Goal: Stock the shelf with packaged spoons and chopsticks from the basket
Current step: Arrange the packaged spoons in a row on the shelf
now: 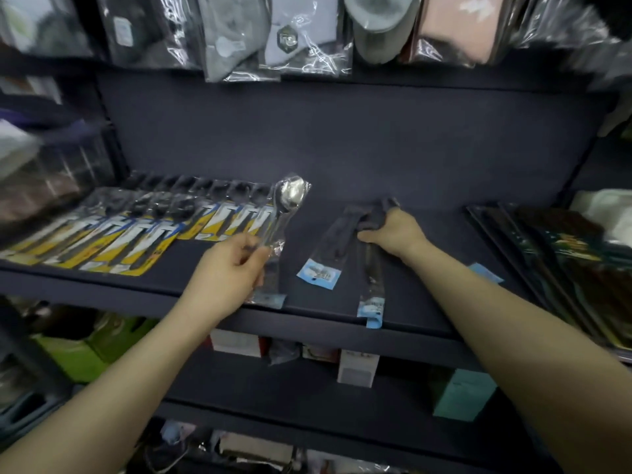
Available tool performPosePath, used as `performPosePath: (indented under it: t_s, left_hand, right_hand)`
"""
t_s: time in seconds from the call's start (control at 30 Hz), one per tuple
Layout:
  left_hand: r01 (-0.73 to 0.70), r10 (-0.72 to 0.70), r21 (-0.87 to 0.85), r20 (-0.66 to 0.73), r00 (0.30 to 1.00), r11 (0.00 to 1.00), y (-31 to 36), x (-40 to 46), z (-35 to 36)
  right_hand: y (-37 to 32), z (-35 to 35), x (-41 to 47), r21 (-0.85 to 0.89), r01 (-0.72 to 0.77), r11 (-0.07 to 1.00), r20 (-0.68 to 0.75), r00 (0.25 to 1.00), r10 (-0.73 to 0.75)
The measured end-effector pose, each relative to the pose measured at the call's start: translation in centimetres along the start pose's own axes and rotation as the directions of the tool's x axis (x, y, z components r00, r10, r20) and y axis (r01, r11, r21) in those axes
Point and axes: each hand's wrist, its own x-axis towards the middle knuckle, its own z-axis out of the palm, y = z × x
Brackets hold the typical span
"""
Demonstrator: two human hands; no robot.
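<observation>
Dark, felt-like shelving (342, 159) fills your view, with bagged goods (273, 39) hanging above it and small boxes (357, 367) on the tier below. Your left hand (227, 268) is raised over the front edge of the middle shelf, its fingers pinched shut on the handle end of a spoon in a clear sleeve (285, 208); the shiny bowl points up and away from you, tilted toward the back panel, and the packet is clear of the shelf surface. Your right hand (393, 230) sits further in on the shelf, fingers curled closed around the upper ends of several dark packets (337, 241) that fan out toward you, their blue-and-white label ends (318, 273) lying near the front lip; one label (371, 311) overhangs that lip. You cannot tell from this blur whether those packets hold spoons or chopsticks. Another blue-labelled packet (268, 295) lies flat just below your left hand, partly covered by it, and a scrap of blue label (485, 273) shows past your right forearm. To your left, a neat overlapping row of yellow, white and blue carded utensils (113, 234) lies across the shelf, its nearest card just beside the held spoon. To your right, long dark flat packs (547, 254) are stacked at an angle, well apart from your right hand. The basket is not in view.
</observation>
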Motion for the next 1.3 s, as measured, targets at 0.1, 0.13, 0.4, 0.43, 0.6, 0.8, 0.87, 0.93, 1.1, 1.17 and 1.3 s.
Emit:
performPosePath:
  t_s: [0.1, 0.13, 0.4, 0.43, 0.6, 0.8, 0.87, 0.93, 1.1, 1.17, 1.3]
  left_hand:
    - [-0.005, 0.007, 0.149, -0.018, 1.000, 0.989, -1.2, 0.4, -1.3]
    - [0.012, -0.008, 0.172, -0.023, 1.000, 0.985, -1.4, 0.6, -1.7]
    - [0.332, -0.320, -0.325, 0.092, 0.943, 0.885, -2.1, 1.6, -6.6]
    - [0.281, -0.276, -0.184, 0.052, 0.960, 0.942, -2.6, 1.8, -7.3]
    - [0.142, -0.135, 0.322, -0.042, 0.990, 0.936, -4.7, 3.6, -9.4]
    - [0.065, -0.098, 0.481, 0.044, 0.994, 0.874, -6.9, 5.9, -9.5]
    - [-0.018, -0.044, 0.603, 0.088, 0.995, 0.797, -7.2, 6.1, -10.0]
    - [-0.142, 0.051, 0.678, 0.152, 0.987, 0.721, -7.7, 6.1, -10.6]
    - [-0.541, 0.222, 0.486, 0.569, 0.792, 0.686, -11.2, 7.0, -13.4]
    - [-0.557, 0.138, 0.409, 0.705, 0.696, 0.723, -12.5, 7.4, -14.5]
    - [-0.612, 0.090, 0.407, 0.781, 0.618, 0.679, -13.5, 8.1, -15.1]
  right_hand:
    - [-0.6, 0.3, 0.4, 0.079, -0.001, 0.997, -0.009, 1.000, 0.002]
    - [-0.7, 0.4, 0.4, 0.107, -0.016, 0.994, -0.021, 1.000, 0.018]
    - [-7.0, 0.5, -1.0, 0.307, 0.248, 0.919, -0.181, 0.963, -0.199]
    - [-8.2, 1.1, -1.3, 0.353, 0.275, 0.894, -0.120, 0.961, -0.248]
    - [-12.8, 5.6, -1.8, 0.332, 0.237, 0.913, 0.096, 0.954, -0.282]
    - [-16.9, 9.5, -1.1, 0.494, 0.020, 0.869, 0.167, 0.979, -0.117]
    - [-17.8, 9.9, -0.8, 0.527, -0.070, 0.847, 0.209, 0.977, -0.049]
    - [-18.5, 10.4, -0.3, 0.557, -0.135, 0.820, 0.244, 0.970, -0.006]
    - [-19.0, 12.8, 0.9, 0.569, -0.191, 0.799, 0.242, 0.968, 0.059]
    - [-19.2, 13.7, 1.1, 0.591, -0.208, 0.779, 0.240, 0.968, 0.076]
    - [-19.8, 14.8, 2.1, 0.589, -0.185, 0.787, 0.176, 0.979, 0.098]
